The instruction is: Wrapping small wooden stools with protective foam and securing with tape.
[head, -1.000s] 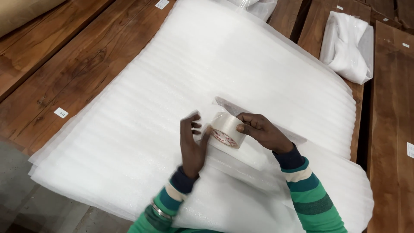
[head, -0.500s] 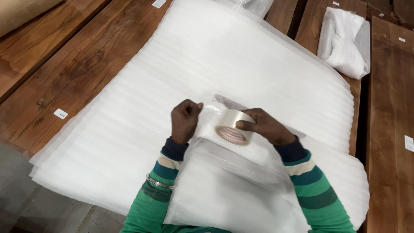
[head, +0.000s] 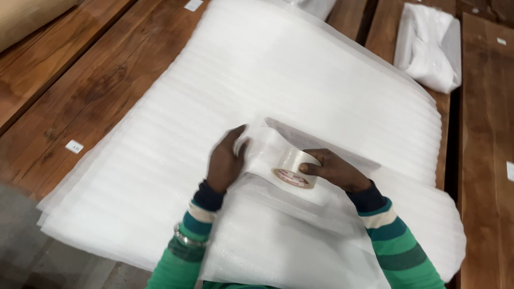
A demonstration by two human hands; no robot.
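Observation:
My right hand [head: 337, 170] grips a roll of clear packing tape [head: 294, 168] and holds it against a flat parcel wrapped in white foam sheet [head: 278, 235]. My left hand [head: 226, 160] lies flat on the parcel's upper left corner, fingers pressing the wrap down beside the roll. The parcel rests on a large stack of white ribbed foam sheets [head: 278, 80]. Both arms wear green striped sleeves, and a metal bangle sits on the left wrist.
The foam stack lies on dark wooden boards [head: 80, 80] with small white labels [head: 74, 146]. Another white-wrapped bundle [head: 431, 45] sits at the upper right. A gap between boards runs down the right side.
My left hand went from upright beside the roll to pressing flat on the parcel's left corner. The tape roll shifted slightly right and lower along the wrap.

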